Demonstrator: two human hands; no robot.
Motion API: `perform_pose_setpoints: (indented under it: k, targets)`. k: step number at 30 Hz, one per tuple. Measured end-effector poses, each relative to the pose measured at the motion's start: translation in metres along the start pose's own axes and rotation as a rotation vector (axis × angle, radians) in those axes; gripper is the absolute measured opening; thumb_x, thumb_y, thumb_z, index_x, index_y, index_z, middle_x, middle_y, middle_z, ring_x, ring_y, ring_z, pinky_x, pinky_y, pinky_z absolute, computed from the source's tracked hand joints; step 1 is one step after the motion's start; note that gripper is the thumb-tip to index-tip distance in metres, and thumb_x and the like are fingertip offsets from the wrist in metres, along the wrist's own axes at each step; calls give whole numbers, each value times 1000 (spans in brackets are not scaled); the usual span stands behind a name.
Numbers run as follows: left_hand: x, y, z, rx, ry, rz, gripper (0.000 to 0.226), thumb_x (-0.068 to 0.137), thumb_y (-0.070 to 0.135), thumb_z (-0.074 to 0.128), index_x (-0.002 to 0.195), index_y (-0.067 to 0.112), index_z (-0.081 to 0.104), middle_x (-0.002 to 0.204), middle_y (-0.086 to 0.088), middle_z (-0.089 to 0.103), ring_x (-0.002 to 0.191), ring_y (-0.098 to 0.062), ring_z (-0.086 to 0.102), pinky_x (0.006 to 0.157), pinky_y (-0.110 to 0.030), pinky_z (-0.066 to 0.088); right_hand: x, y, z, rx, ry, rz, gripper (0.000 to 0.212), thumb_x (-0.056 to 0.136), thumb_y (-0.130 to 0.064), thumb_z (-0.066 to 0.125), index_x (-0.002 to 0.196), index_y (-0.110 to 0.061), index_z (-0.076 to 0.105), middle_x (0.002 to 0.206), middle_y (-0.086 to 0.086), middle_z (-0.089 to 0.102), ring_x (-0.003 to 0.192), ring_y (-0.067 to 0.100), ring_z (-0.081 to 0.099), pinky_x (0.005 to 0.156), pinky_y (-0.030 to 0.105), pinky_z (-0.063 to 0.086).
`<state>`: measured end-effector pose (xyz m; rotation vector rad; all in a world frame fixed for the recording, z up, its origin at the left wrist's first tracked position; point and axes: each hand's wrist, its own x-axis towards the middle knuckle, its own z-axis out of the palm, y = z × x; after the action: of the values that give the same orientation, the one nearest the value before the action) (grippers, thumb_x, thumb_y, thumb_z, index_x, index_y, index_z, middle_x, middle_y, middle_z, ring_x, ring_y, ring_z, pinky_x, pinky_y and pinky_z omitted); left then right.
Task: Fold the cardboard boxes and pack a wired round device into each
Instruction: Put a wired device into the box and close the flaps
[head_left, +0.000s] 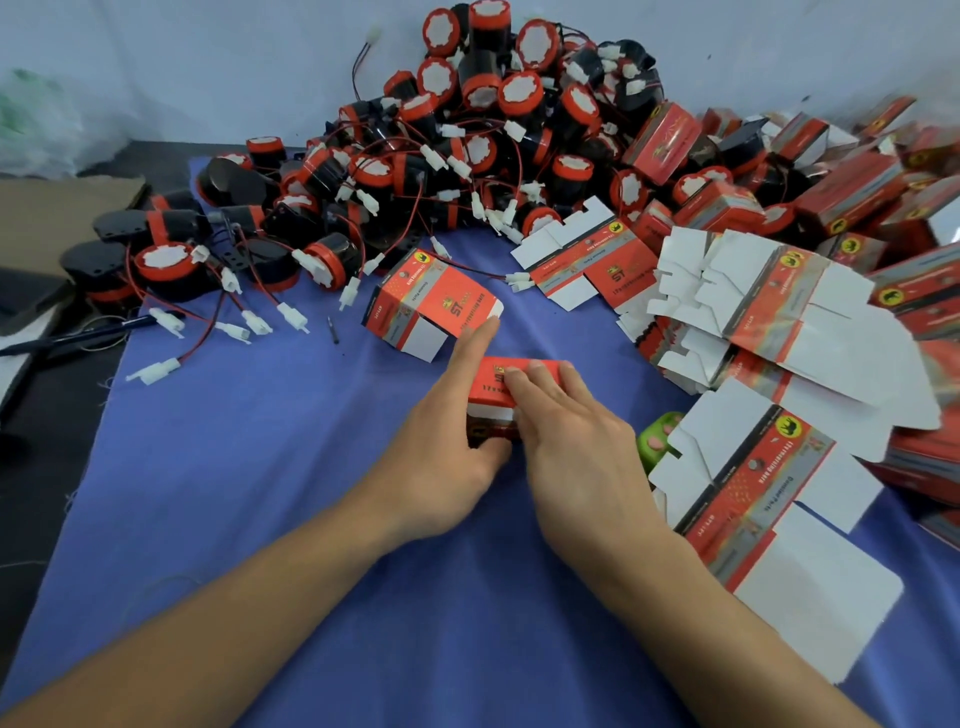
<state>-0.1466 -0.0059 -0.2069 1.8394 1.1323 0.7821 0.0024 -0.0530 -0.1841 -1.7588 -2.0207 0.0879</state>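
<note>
The small red box (496, 387) sits on the blue cloth (311, 519) in the middle of the view, between both hands. The left hand (441, 462) grips its near left side with curled fingers and thumb, and only the forefinger is stretched straight out, toward a second box (431, 304) lying half opened just behind. The right hand (576, 441) lies over the top, its bent fingers (519, 374) pressing on the red top panel; its thumb is out of sight.

The step looks like closing the end flap. To do it well, hold the body square with the left hand so the walls don't bow, tuck the white tongue fully in, and keep any wire or plug clear of the fold.

Whether a device is already inside cannot be seen: the hands cover the near end, and blur smears the print. Behind lies the heap of round devices (467, 130), and to the right are flat box blanks (753, 312) and closed boxes (852, 192). A green thing (657, 436) pokes out beside the right hand, mostly under a blank, and what it is cannot be told
</note>
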Motion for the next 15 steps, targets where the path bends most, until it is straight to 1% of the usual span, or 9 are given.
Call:
perform_pose_setpoints:
  k: [1, 2, 4, 5, 7, 8, 10, 12, 15]
  targets:
    - [1, 1, -1, -29, 1, -3, 96, 93, 4, 66, 156, 60, 20, 118, 22, 71, 104, 4, 68, 84, -11, 51, 0, 1, 1, -11, 1, -11, 39, 95, -2, 54, 130, -18, 60, 119, -6, 61, 114, 23, 52, 73, 36, 49]
    - [2, 3, -2, -55, 12, -3, 87, 95, 6, 67, 155, 56, 30, 132, 19, 67, 110, 4, 66, 90, -13, 51, -1, 2, 1, -23, 17, -25, 37, 96, -3, 55, 129, -18, 62, 116, -7, 63, 112, 23, 53, 70, 34, 47]
    - [6, 3, -6, -45, 42, 5, 62, 98, 11, 67, 148, 46, 53, 161, 13, 43, 131, 6, 53, 108, -23, 48, 0, 5, -1, -39, 87, -57, 26, 97, -8, 59, 119, -19, 67, 110, -7, 67, 104, 22, 59, 63, 31, 44]
    - [7, 2, -8, -13, 50, 20, 54, 99, 14, 67, 143, 43, 59, 166, 14, 35, 139, 7, 45, 114, -25, 44, 0, 7, -2, -31, 133, -71, 21, 97, -11, 63, 113, -19, 70, 106, -7, 69, 98, 22, 63, 60, 29, 45]
    - [8, 0, -10, 59, 42, 78, 48, 101, 17, 66, 140, 44, 61, 164, 16, 32, 141, 15, 35, 117, -19, 37, 1, 13, -6, 12, 197, -59, 20, 90, -18, 73, 109, -26, 76, 106, -9, 74, 89, 17, 67, 60, 30, 51]
    - [8, -1, -10, 91, 35, 108, 47, 101, 19, 66, 140, 46, 60, 162, 19, 32, 137, 21, 33, 115, -11, 34, 1, 18, -8, 43, 195, -24, 26, 87, -22, 78, 110, -33, 76, 109, -10, 75, 88, 15, 68, 65, 31, 53]
    - [8, -3, -11, 131, 27, 145, 49, 102, 21, 65, 136, 55, 56, 157, 24, 33, 126, 34, 29, 109, -1, 27, 4, 29, -13, 142, 124, 89, 37, 84, -25, 79, 116, -43, 75, 114, -11, 76, 93, 17, 72, 81, 37, 58]
    - [10, -3, -14, 123, 22, 158, 52, 102, 21, 65, 126, 65, 52, 153, 25, 35, 124, 37, 27, 109, 0, 25, 6, 38, -17, 249, 48, 161, 38, 86, -24, 78, 118, -46, 74, 114, -12, 76, 98, 15, 72, 92, 38, 55]
    - [13, -3, -18, 94, 17, 159, 48, 102, 21, 64, 120, 65, 55, 147, 27, 42, 128, 33, 31, 111, -3, 28, 8, 40, -19, 272, 36, 161, 33, 91, -26, 74, 118, -46, 74, 112, -13, 77, 91, 13, 72, 90, 34, 55]
